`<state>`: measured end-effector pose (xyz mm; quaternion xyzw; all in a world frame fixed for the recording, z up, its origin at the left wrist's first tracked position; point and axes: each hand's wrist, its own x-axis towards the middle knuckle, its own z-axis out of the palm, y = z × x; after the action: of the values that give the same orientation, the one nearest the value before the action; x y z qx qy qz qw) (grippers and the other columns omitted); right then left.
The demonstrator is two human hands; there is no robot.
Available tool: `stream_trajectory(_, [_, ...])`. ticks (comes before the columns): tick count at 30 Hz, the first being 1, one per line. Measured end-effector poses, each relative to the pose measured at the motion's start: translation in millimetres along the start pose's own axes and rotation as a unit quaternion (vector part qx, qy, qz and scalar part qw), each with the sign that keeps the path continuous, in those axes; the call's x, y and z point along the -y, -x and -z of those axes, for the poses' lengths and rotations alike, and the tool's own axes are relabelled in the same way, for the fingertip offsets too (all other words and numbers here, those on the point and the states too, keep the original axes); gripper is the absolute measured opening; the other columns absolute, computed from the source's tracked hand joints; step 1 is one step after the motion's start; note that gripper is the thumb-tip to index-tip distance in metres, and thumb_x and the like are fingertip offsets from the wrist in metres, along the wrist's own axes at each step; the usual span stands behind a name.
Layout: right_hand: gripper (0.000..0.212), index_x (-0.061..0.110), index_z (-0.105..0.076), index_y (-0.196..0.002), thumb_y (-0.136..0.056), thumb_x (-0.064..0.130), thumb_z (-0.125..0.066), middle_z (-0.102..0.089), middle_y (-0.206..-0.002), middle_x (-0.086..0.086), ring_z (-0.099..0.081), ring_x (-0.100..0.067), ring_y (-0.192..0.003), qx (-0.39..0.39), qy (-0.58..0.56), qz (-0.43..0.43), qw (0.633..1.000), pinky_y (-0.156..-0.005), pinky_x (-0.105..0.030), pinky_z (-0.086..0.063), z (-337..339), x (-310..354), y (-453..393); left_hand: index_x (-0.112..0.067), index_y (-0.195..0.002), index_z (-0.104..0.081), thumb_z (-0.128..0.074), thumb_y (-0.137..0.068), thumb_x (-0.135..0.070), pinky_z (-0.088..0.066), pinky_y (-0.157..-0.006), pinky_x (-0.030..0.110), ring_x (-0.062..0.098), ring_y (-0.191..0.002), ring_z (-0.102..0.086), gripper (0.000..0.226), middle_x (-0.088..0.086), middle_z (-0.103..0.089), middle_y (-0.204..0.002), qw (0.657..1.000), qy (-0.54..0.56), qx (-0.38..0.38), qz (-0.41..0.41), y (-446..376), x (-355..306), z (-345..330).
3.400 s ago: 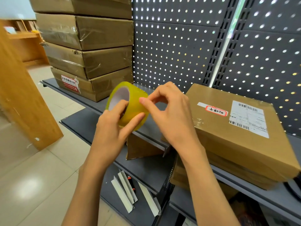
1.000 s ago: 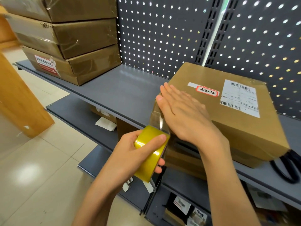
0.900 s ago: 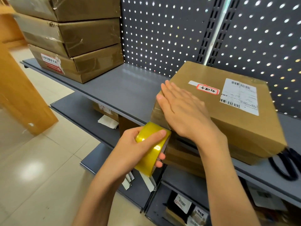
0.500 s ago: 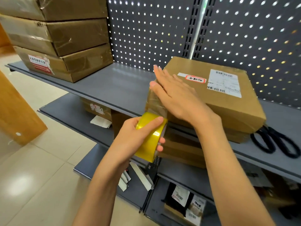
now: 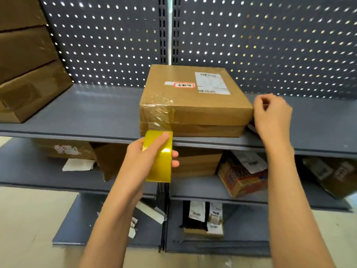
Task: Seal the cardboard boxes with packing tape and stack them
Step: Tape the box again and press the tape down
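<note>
A yellow tape roll (image 5: pixel 158 155) is gripped by the left hand (image 5: pixel 144 161) at 6 o'clock of the box (image 5: pixel 195 105), while the right hand (image 5: pixel 272 117), loosely curled and holding nothing visible, is kept at its 3 o'clock corner.

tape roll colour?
Yellow; the tape roll, held in the left hand, shows clearly in the head view.
</note>
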<state>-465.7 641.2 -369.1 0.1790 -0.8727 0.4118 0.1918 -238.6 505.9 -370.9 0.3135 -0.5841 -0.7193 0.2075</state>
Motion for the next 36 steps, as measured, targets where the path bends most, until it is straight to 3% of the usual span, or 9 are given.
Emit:
stream_trajectory(2, [0.029, 0.006, -0.057, -0.081, -0.099, 0.017, -0.037, -0.057, -0.086, -0.016, -0.049, -0.032, -0.080, 0.000, 0.014, -0.008, 1.000, -0.064, -0.032, -0.030, 4.3, -5.8, -1.2, -0.010, -0.096, -0.063, -0.060, -0.089, -0.032, -0.055, -0.055, 0.025, 0.014, -0.051, -0.066, 0.023, 0.002, -0.071, -0.063, 1.000, -0.002, -0.002, -0.001, 0.0, 0.2, -0.5])
stream_trajectory(5, [0.025, -0.003, -0.063, -0.104, -0.098, 0.015, -0.047, -0.060, -0.110, -0.021, -0.054, -0.038, -0.103, 0.031, 0.085, -0.039, 0.995, -0.077, -0.036, -0.039, 11.0, -12.9, -4.2, -0.011, -0.097, -0.063, -0.060, -0.090, -0.032, -0.055, -0.057, 0.028, 0.013, -0.052, -0.067, 0.023, 0.002, -0.071, -0.065, 1.000, -0.003, -0.008, 0.002, 1.4, -1.0, -2.5])
stream_trajectory(9, [0.027, -0.002, -0.053, -0.077, -0.091, 0.019, -0.064, -0.058, -0.106, -0.029, -0.050, -0.043, -0.107, 0.153, 0.211, -0.055, 0.964, -0.083, -0.042, -0.038, 6.7, -24.0, -2.9, -0.012, -0.096, -0.063, -0.059, -0.091, -0.032, -0.056, -0.057, 0.028, 0.013, -0.053, -0.067, 0.021, 0.002, -0.071, -0.065, 1.000, -0.005, -0.014, 0.002, 2.3, -1.4, -2.7])
stream_trajectory(15, [0.038, -0.009, -0.056, -0.107, -0.095, 0.026, -0.058, -0.048, -0.121, -0.032, -0.039, -0.042, -0.117, 0.142, 0.236, -0.095, 0.957, -0.091, -0.041, -0.033, 1.4, -31.9, 0.6, -0.012, -0.096, -0.063, -0.059, -0.091, -0.031, -0.056, -0.055, 0.028, 0.014, -0.051, -0.066, 0.020, 0.002, -0.072, -0.065, 1.000, -0.004, -0.020, -0.001, 3.1, -0.2, -4.2])
stream_trajectory(21, [0.041, -0.010, -0.051, -0.112, -0.097, 0.028, -0.052, -0.055, -0.116, -0.031, -0.048, -0.043, -0.110, 0.093, 0.117, -0.081, 0.985, -0.085, -0.043, -0.038, 30.9, -25.6, 2.3, -0.012, -0.097, -0.063, -0.059, -0.090, -0.032, -0.057, -0.058, 0.029, 0.014, -0.053, -0.067, 0.022, 0.002, -0.072, -0.066, 1.000, -0.006, -0.019, -0.005, 2.8, 2.5, -2.7])
stream_trajectory(25, [0.037, 0.006, -0.053, -0.115, -0.093, 0.035, -0.058, -0.060, -0.105, -0.007, -0.055, -0.020, -0.095, 0.049, -0.048, 0.013, 0.998, -0.079, -0.027, -0.040, 59.2, 15.2, 13.6, -0.012, -0.097, -0.063, -0.059, -0.091, -0.032, -0.057, -0.057, 0.029, 0.014, -0.053, -0.066, 0.021, 0.002, -0.072, -0.065, 1.000, -0.007, -0.020, -0.005, 1.5, 2.8, -2.5])
stream_trajectory(29, [0.040, 0.019, -0.059, -0.103, -0.072, 0.034, -0.079, -0.062, -0.085, 0.009, -0.057, -0.007, -0.075, 0.193, -0.141, 0.108, 0.965, -0.067, -0.009, -0.044, 53.6, 50.2, 34.8, -0.012, -0.097, -0.063, -0.058, -0.091, -0.031, -0.056, -0.052, 0.025, 0.013, -0.051, -0.066, 0.021, 0.002, -0.071, -0.065, 1.000, -0.003, -0.021, -0.005, 1.3, 2.8, -1.8])
stream_trajectory(33, [0.058, 0.023, -0.054, -0.101, -0.059, 0.051, -0.083, -0.060, -0.093, 0.014, -0.056, -0.001, -0.085, 0.281, -0.077, 0.124, 0.948, -0.069, -0.015, -0.044, 46.9, 47.6, 53.5, -0.013, -0.093, -0.063, -0.058, -0.092, -0.029, -0.055, -0.050, 0.025, 0.013, -0.049, -0.065, 0.018, 0.002, -0.071, -0.063, 1.000, 0.006, -0.023, -0.005, 1.5, 4.2, -2.8])
stream_trajectory(36, [0.060, 0.022, -0.055, -0.092, -0.053, 0.059, -0.080, -0.061, -0.079, 0.014, -0.055, -0.001, -0.071, 0.328, -0.044, 0.121, 0.936, -0.064, -0.018, -0.045, 53.1, 39.8, 57.9, -0.013, -0.091, -0.063, -0.058, -0.092, -0.028, -0.055, -0.050, 0.025, 0.014, -0.048, -0.065, 0.016, 0.002, -0.070, -0.061, 1.000, 0.014, -0.024, -0.008, 2.1, 5.9, -2.7])
